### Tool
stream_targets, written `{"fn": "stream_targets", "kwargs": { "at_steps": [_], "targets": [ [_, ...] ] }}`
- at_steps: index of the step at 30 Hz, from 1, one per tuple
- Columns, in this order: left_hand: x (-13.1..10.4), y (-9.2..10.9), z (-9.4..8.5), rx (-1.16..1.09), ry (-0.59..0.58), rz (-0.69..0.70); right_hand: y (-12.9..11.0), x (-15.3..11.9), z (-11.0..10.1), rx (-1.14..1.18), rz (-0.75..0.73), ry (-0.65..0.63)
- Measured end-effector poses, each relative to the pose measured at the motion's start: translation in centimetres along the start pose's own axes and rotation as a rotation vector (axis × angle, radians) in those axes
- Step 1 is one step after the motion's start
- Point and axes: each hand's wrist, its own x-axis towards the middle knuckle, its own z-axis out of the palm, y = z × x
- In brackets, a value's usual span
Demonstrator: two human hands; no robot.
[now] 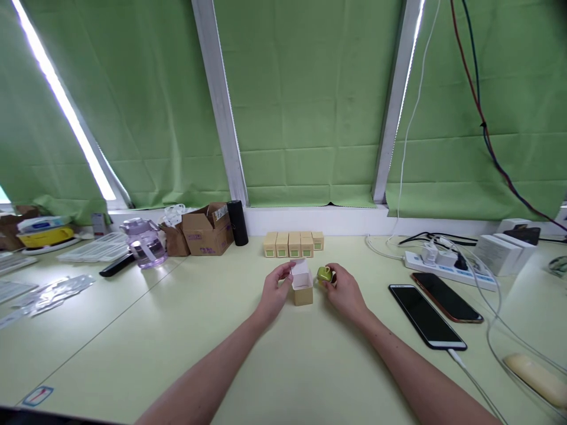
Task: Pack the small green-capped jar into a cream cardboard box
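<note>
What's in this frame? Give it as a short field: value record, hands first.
left hand: holds the open box by its raised flap
right hand: holds a small green item beside the box
box state: upright on the table, lid flap open
behind the hands: row of small boxes near the window sill
right side: two phones, power strip with cables
left side: cardboard box, black cylinder, clear jug
backdrop: green blinds
</note>
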Motion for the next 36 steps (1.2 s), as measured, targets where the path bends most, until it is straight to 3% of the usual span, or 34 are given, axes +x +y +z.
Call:
{"fn": "stream_targets", "kwargs": {
  "at_steps": [5, 10, 15, 21, 36],
  "targets": [
    [0.1, -0.5, -0.1, -0.040, -0.011, -0.065, -0.9, 0.4, -1.2, 0.261, 0.054, 0.168],
    [-0.2, 0.1, 0.2, -0.093, -0.042, -0.107, -2.9, -0.2, -1.9, 0.454, -0.091, 0.312],
    [-0.6, 0.7, 0.5, -0.156, -0.109, -0.113, -4.4, -1.4, -1.6, 0.465, -0.193, 0.217],
    [-0.8, 0.6, 0.7, -0.206, -0.161, -0.113, -4.1, -2.0, -0.8, 0.397, -0.246, 0.080],
    [-0.7, 0.9, 0.7, -0.200, -0.123, -0.155, -2.7, -1.7, -1.2, 0.304, -0.262, 0.020]
  ]
}}
